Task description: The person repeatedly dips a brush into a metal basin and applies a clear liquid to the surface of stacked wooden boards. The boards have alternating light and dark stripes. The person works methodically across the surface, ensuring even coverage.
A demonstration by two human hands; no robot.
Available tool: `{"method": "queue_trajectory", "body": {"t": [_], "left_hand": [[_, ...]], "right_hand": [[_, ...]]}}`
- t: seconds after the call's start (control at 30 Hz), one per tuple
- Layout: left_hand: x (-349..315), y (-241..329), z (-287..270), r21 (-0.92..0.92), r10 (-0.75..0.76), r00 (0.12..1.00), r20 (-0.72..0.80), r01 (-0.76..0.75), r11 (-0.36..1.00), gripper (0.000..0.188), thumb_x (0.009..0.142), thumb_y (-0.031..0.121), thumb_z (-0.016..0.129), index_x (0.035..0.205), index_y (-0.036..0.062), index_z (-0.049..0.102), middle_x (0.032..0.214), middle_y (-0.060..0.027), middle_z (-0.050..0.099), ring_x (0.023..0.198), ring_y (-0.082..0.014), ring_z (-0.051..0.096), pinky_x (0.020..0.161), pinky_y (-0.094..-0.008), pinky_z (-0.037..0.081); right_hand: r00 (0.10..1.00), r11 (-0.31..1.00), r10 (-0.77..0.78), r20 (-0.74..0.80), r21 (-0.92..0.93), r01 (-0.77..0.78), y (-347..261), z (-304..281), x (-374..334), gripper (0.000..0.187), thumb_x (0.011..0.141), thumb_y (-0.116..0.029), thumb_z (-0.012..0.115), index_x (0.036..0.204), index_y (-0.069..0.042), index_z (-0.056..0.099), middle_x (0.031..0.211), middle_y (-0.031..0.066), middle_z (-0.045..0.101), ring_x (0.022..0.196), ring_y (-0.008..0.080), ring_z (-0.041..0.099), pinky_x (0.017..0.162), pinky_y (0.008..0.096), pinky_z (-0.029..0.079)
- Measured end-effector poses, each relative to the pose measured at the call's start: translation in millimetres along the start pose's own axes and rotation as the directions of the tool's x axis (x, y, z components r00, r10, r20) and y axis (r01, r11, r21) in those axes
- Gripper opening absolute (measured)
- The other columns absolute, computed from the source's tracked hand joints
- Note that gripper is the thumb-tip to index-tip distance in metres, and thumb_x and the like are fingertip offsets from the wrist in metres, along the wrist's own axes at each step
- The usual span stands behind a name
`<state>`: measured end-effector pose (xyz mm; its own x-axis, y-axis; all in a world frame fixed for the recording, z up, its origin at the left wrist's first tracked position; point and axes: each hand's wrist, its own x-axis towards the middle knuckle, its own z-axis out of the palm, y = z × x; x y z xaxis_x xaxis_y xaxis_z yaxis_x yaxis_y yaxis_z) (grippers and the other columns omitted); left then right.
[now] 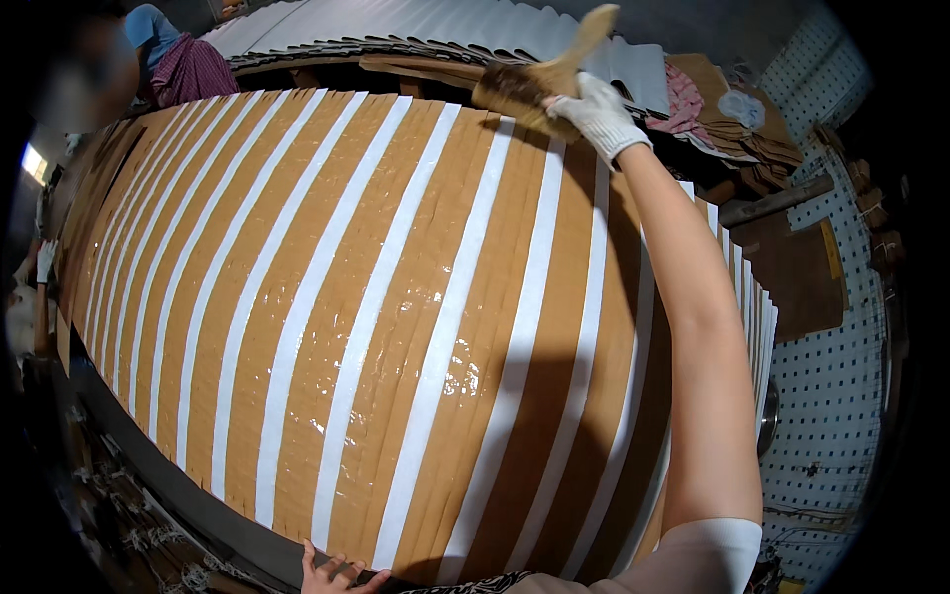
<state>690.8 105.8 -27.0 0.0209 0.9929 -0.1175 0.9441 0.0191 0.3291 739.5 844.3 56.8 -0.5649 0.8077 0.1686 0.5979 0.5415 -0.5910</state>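
My right hand [599, 117], in a white knitted glove, is stretched out to the far edge of the work surface. It grips a wide brush [584, 42] with a pale wooden handle and brown bristles. Below it spreads a broad fan of overlapping brown paper sheets [411, 287], their bare white margins showing as long stripes. Glossy wet patches shine on the brown bands, mostly in the middle and left. At the near edge my bare left hand [341, 574] rests with fingers apart on the sheet ends; part of it is cut off by the picture's lower border.
Behind the far edge lies another long row of overlapping whitish sheets [396, 25]. A pink cloth [683, 104] and a clear plastic bag [740, 109] sit at far right. One person [163, 59] is at far left; another's gloved hand [46, 259] shows at the left edge.
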Motion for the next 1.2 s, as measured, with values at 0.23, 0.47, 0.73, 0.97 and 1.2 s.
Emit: {"method": "queue_trajectory", "body": {"t": [0.23,0.47,0.73,0.97,1.2], "left_hand": [[1,-4,6,0.011,0.006,1.0,-0.03,-0.006,1.0,0.04,0.082,0.021,0.066,0.119,0.036,0.07,0.093,-0.0033,0.061,0.092,-0.0301,0.058,0.096,-0.0791,0.034],[-8,3,24,0.05,-0.071,0.99,-0.123,0.078,0.996,0.029,0.087,0.034,0.07,0.116,0.0374,0.072,0.099,-0.0034,0.057,0.09,-0.0268,0.055,0.091,-0.0754,0.04],[-14,-10,21,0.141,0.009,0.988,-0.157,0.014,0.99,0.033,0.077,0.041,0.071,0.109,0.0468,0.068,0.109,0.0041,0.051,0.096,-0.02,0.054,0.099,-0.074,0.035],[-16,-14,25,0.122,0.061,0.985,-0.16,-0.041,0.992,0.053,0.076,0.03,0.069,0.126,0.0405,0.06,0.111,0.0015,0.053,0.108,-0.024,0.051,0.106,-0.0768,0.026],[-18,-13,22,0.089,0.08,0.985,-0.153,-0.067,0.994,0.055,0.072,0.023,0.067,0.124,0.0376,0.065,0.115,-0.0031,0.053,0.115,-0.029,0.048,0.111,-0.0755,0.019]], "right_hand": [[0.986,0.972,0.062,-0.157,-0.213,-0.095,11,51,14,0.04,0.085,-0.034,0.072,0.114,-0.008,0.063,0.106,0.0182,0.068,0.104,0.036,0.063,0.091,0.043,0.048],[0.982,0.935,-0.181,0.059,-0.301,0.19,-48,61,5,0.044,0.085,-0.04,0.072,0.11,-0.005,0.066,0.102,0.0193,0.068,0.103,0.0336,0.064,0.091,0.0434,0.048],[0.988,0.92,-0.08,-0.131,-0.391,0.023,-73,106,-30,0.036,0.085,-0.032,0.07,0.112,-0.01,0.059,0.107,0.0188,0.069,0.104,0.0367,0.065,0.09,0.0447,0.05],[0.852,0.845,-0.522,0.037,-0.112,0.523,-118,104,-249,0.033,0.075,-0.006,0.057,0.108,-0.011,0.06,0.1,0.0154,0.066,0.096,0.0339,0.065,0.081,0.0429,0.052],[0.788,0.89,-0.453,0.416,0.162,0.426,-199,74,-458,0.039,0.083,0.002,0.063,0.12,-0.008,0.067,0.106,0.0138,0.071,0.093,0.0305,0.07,0.08,0.0368,0.057]]}}
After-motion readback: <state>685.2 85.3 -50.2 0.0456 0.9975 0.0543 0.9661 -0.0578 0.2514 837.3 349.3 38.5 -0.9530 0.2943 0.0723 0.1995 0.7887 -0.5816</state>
